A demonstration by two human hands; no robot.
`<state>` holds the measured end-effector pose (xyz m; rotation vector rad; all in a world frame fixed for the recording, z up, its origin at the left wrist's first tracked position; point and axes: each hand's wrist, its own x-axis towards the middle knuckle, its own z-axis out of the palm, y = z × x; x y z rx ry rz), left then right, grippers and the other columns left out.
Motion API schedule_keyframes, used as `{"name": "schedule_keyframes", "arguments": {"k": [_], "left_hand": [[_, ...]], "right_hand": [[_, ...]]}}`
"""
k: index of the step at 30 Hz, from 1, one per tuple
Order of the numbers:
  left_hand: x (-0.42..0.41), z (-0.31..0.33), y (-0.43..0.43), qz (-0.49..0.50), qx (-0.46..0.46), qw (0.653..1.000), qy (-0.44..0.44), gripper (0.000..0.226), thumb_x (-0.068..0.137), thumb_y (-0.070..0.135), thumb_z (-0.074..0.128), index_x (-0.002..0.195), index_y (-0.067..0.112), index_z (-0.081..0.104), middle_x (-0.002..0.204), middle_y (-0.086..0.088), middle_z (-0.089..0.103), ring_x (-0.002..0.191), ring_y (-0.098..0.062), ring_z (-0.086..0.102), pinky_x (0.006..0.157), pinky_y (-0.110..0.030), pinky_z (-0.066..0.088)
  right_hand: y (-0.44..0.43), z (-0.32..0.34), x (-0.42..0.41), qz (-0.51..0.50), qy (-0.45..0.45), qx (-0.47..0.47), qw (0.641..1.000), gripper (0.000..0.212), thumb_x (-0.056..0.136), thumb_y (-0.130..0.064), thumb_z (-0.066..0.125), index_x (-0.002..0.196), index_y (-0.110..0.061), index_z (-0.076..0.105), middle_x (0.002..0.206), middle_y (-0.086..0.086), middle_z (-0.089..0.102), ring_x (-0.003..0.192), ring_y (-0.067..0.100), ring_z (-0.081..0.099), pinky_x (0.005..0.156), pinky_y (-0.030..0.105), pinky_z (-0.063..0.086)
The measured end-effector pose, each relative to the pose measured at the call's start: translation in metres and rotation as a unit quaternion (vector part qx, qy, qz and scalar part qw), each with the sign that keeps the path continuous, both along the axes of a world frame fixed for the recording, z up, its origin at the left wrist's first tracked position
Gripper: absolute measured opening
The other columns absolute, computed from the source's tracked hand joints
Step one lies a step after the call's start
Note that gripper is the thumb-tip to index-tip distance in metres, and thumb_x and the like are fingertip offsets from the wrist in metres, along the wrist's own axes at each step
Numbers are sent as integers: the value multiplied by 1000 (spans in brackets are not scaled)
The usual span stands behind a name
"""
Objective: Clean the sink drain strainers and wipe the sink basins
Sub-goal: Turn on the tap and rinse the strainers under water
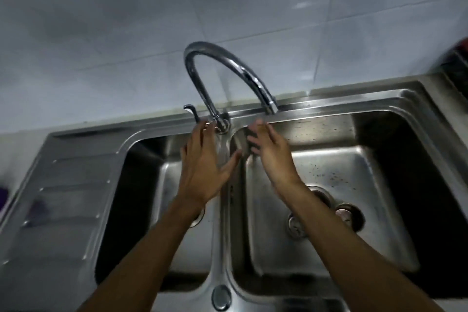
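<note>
Left hand (202, 162): fingers spread wide, palm down, fingertips at the base of the faucet (229, 76), thumb stretched across the divider (219, 223) between the basins. Holds nothing.

Right hand (269, 153): fingers loosely spread, pressed against a dark sponge (249, 142) on the back wall of the right basin (354, 185), just below the faucet spout. Motion blur here; cannot tell how firmly the sponge is gripped.

Faucet lever (190, 110) stands just left of the faucet base.

Right of the faucet and nearer the camera, two drain strainers (350, 215) lie on the right basin floor, partly hidden by the right forearm. Dark specks dot that basin's floor and back wall.

Left basin (141, 172): its drain is mostly hidden under the left forearm. Ribbed drainboard (65, 197) further left. Tiled wall (126, 20) behind the faucet.
</note>
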<state>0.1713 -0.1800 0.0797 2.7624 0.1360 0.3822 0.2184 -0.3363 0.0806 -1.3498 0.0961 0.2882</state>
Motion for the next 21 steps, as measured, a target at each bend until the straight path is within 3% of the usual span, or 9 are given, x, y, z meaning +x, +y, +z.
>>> {"name": "schedule_keyframes", "arguments": {"k": [2, 4, 6, 9, 12, 15, 17, 21], "left_hand": [[7, 1, 32, -10, 40, 999, 5, 90, 92, 62, 61, 161, 16, 24, 171, -6, 16, 157, -22, 15, 119, -41, 14], [16, 0, 56, -37, 88, 995, 10, 93, 94, 59, 59, 163, 11, 19, 173, -6, 7, 160, -21, 5, 123, -41, 13], [22, -5, 69, -65, 129, 990, 10, 93, 96, 56, 58, 164, 8, 14, 173, -7, 1, 160, -22, -1, 125, -43, 13], [24, -15, 78, -84, 131, 988, -6, 92, 96, 51, 57, 164, 8, 11, 173, -8, -2, 160, -24, -2, 125, -43, 13], [26, -23, 81, -85, 134, 987, -30, 91, 94, 52, 56, 163, 7, 15, 173, -10, 1, 160, -25, 1, 124, -46, 19], [29, -28, 78, -78, 135, 987, -44, 90, 94, 54, 55, 162, 8, 19, 173, -11, 3, 160, -25, 3, 122, -52, 23], [30, -29, 76, -75, 133, 987, -48, 89, 94, 54, 55, 162, 8, 21, 173, -11, 3, 160, -25, 3, 120, -55, 24], [31, -29, 76, -67, 136, 987, -52, 88, 94, 52, 59, 162, 9, 21, 173, -10, 4, 160, -23, 4, 120, -51, 21]], "right_hand": [[39, -2, 10, 0, 78, 107, 991, 31, 105, -38, 47, 124, -20, 63, 135, 4, 65, 112, 11, 68, 94, 25, 54], [71, -7, 21, -20, 132, 178, 975, 45, 108, -32, 42, 148, -11, 46, 150, 9, 52, 126, 15, 59, 103, 27, 47], [93, -14, 29, -51, 161, 217, 962, 48, 108, -28, 42, 152, -10, 39, 153, 10, 48, 136, 21, 51, 109, 32, 42], [110, -22, 31, -82, 182, 220, 955, 42, 106, -30, 46, 144, -12, 50, 140, 2, 60, 120, 14, 58, 99, 28, 46], [114, -26, 29, -103, 187, 231, 949, 40, 105, -27, 49, 141, -12, 53, 120, -5, 66, 120, 12, 59, 95, 25, 47], [114, -23, 28, -106, 180, 248, 946, 36, 105, -23, 47, 138, -11, 55, 107, -14, 68, 117, 9, 58, 102, 24, 46], [115, -20, 27, -107, 181, 249, 945, 31, 105, -20, 47, 134, -13, 58, 112, -17, 69, 117, 8, 59, 107, 26, 45], [115, -20, 27, -98, 176, 215, 956, 24, 106, -18, 47, 96, -28, 66, 89, -14, 78, 101, 7, 67, 98, 25, 50]]}}
